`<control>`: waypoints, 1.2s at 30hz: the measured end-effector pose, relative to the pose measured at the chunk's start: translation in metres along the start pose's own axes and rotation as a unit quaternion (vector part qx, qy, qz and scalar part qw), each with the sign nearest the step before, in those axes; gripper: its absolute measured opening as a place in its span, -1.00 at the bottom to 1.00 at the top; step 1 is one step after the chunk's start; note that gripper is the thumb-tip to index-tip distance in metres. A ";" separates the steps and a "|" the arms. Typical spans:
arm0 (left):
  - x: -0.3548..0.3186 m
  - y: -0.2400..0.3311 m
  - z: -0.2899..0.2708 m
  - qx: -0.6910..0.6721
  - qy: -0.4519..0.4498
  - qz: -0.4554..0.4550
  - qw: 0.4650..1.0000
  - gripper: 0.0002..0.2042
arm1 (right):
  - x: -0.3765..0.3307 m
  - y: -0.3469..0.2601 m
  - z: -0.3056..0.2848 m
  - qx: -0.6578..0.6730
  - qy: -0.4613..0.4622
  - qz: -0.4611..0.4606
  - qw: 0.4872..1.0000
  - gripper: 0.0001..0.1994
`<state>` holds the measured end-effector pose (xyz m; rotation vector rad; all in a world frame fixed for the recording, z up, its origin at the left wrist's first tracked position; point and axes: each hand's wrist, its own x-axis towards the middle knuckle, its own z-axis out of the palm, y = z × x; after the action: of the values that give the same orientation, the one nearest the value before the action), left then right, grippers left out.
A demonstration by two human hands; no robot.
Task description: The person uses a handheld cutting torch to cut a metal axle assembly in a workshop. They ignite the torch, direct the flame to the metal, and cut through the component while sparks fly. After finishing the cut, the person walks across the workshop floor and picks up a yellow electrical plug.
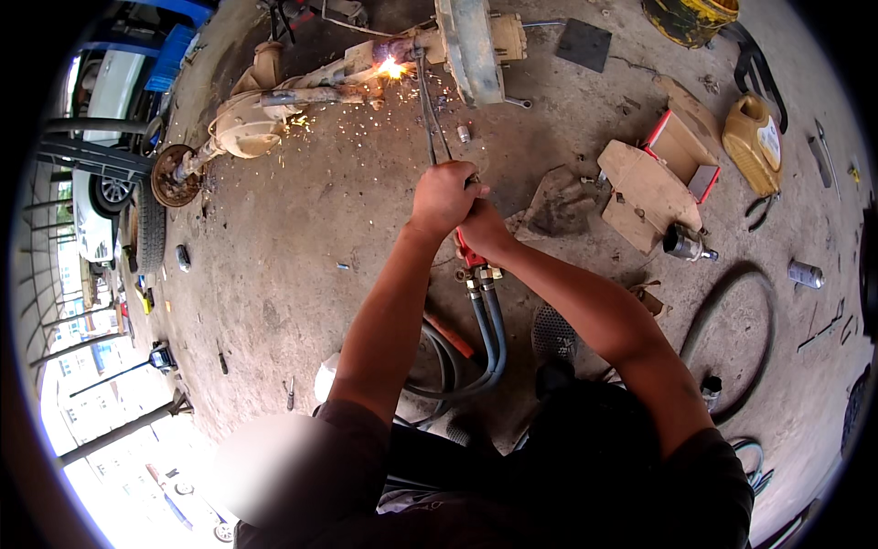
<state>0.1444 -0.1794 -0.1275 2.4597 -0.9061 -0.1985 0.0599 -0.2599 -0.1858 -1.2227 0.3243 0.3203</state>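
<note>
Both hands, left hand (445, 194) and right hand (482, 232), grip closed around the cutting torch (437, 137), flame biting the axle housing (302, 96) on the floor, cutting underway, likely needing steady travel.

Both hands, the left hand (445, 195) and right hand (482, 234), gripped a cutting torch (430, 110) whose tip burned at a rusty axle housing (274, 105). Bare concrete floor (302, 247) lay open left of the torch, up to a wheel hub (170, 176). To the right, folded cardboard (651, 192), a yellow jug (754, 142) and a metal cylinder (688, 245) crowded the ground. The blue hoses (488, 329) trailed down between the forearms, blocking the middle. A black rubber ring (736, 334) lay beyond the right arm.
</note>
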 end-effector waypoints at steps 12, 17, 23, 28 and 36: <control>-0.001 0.000 0.001 -0.001 0.000 0.000 1.000 -0.74 | -0.003 -0.005 0.001 0.004 0.009 0.012 1.000 -0.85; -0.001 0.002 0.000 0.004 0.003 0.008 1.000 -0.73 | -0.003 -0.005 0.002 0.009 0.013 0.018 1.000 -0.85; -0.001 0.008 -0.003 0.002 -0.014 -0.003 1.000 -0.72 | 0.009 0.016 -0.002 -0.044 0.022 -0.033 0.998 -0.84; -0.003 0.005 -0.002 -0.006 0.005 0.018 1.000 -0.71 | 0.004 0.013 0.002 -0.012 0.016 -0.022 1.000 -0.84; -0.001 0.002 0.001 0.013 -0.003 0.012 1.000 -0.72 | -0.005 -0.005 0.003 -0.007 0.025 0.011 1.000 -0.82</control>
<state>0.1423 -0.1798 -0.1274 2.4719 -0.9443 -0.1863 0.0579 -0.2593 -0.1785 -1.2435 0.3785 0.3122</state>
